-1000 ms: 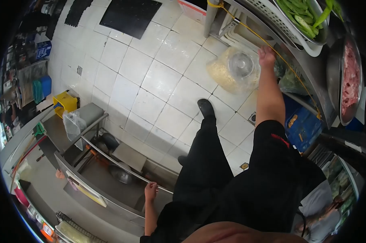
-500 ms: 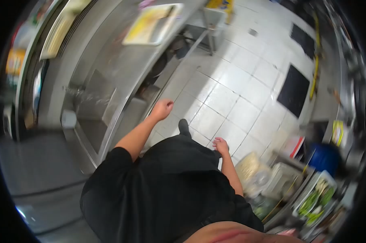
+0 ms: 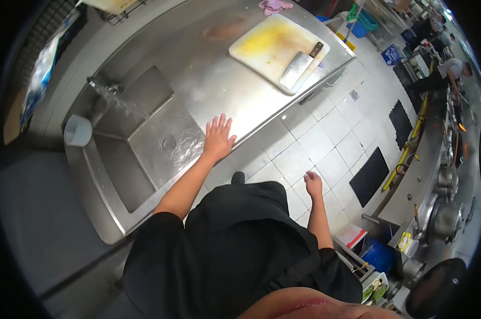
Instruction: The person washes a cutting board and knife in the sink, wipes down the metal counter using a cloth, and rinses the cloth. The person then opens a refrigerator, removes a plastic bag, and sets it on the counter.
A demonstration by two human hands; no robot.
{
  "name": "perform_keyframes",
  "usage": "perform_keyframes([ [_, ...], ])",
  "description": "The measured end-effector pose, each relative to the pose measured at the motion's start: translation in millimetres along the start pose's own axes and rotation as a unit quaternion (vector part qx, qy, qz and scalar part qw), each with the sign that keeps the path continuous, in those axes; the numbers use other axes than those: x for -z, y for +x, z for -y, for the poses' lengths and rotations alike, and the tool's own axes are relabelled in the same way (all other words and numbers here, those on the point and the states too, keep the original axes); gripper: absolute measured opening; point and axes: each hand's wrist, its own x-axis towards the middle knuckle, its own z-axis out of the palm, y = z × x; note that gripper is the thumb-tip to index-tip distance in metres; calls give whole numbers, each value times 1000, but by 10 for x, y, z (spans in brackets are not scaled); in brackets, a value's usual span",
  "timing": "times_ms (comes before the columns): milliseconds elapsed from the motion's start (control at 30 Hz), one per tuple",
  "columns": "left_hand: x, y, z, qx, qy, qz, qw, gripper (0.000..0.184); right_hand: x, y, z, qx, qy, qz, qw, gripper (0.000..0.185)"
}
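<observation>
My left hand point(image 3: 218, 139) is open, its fingers spread over the metal counter's edge beside the sink point(image 3: 168, 149); whether the palm touches it is unclear. Nothing is in that hand. Water runs from the faucet point(image 3: 111, 89) into the sink. My right hand point(image 3: 314, 184) hangs over the tiled floor, fingers loosely curled in, with nothing seen in it. Farther along the counter lies a white cutting board point(image 3: 264, 45) with yellow stains. A cleaver point(image 3: 300, 66) with a dark handle rests on that board.
A white plastic cup point(image 3: 78, 131) stands on the sink's left rim, and a pink cloth point(image 3: 275, 6) lies behind the board. Black mats point(image 3: 370, 176) cover parts of the floor. Along the right are a large pot point(image 3: 445, 219), a blue container point(image 3: 377, 256) and a person point(image 3: 454, 69) by the stoves.
My left hand has risen from beside the counter to its edge, and its fingers have spread. My view has turned toward the sink. The right hand has swung slightly forward, fingers more curled.
</observation>
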Motion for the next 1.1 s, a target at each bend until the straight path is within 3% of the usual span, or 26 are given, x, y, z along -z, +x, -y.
perform_keyframes([
  [33,-27,166,-51,-17,11,-21,1000,63,54,74,548,46,-52,-8,998,33],
  [133,16,673,-69,-34,26,-31,999,65,168,669,1547,116,-34,-56,991,27],
  [233,208,1221,53,23,32,-17,999,64,461,1543,2472,197,-100,-101,970,25],
  [300,103,1471,346,64,38,-44,996,64,610,2157,2939,239,-157,-110,952,35],
  [333,112,1635,525,102,53,-81,990,65,632,2475,3197,254,-178,-111,944,43],
  [433,318,1786,1054,241,71,-104,962,65,639,3520,3578,408,-326,-103,846,66],
  [533,369,1573,1759,361,61,-130,922,63,594,3834,3877,333,-529,-44,779,59],
  [600,443,1420,2163,515,-65,-108,848,62,585,4019,3832,360,-517,-66,774,46],
  [667,153,1007,3003,590,-80,21,803,55,712,4032,3857,389,-561,-15,730,34],
  [733,-319,638,4181,498,-211,-219,812,39,756,3918,3889,415,-583,9,698,25],
  [767,12,540,4164,487,-500,-379,607,30,761,3855,3912,419,-585,9,695,25],
  [800,513,421,4073,405,-713,-481,310,22,786,3798,3935,409,-595,38,691,22],
  [867,1086,259,4152,365,-719,-475,352,17,845,3574,3972,398,-611,72,681,19],
  [900,1268,202,4171,366,-719,-478,348,17,850,3471,4012,368,-614,111,689,18],
  [967,1526,80,4212,273,-737,-309,536,16,751,3271,4192,337,-619,153,693,16],
  [1000,1670,9,4131,277,-738,-309,532,16,702,3180,4284,210,-522,274,780,17],
  [1033,1791,-83,3968,282,-696,-254,609,16,647,3048,4381,70,-400,381,831,19],
  [1067,1813,-210,3845,284,-647,-197,680,18,490,2768,4573,67,-405,381,828,19],
  [1100,1753,-348,3796,286,-649,-195,677,18,198,2333,4869,138,-388,384,826,18],
])
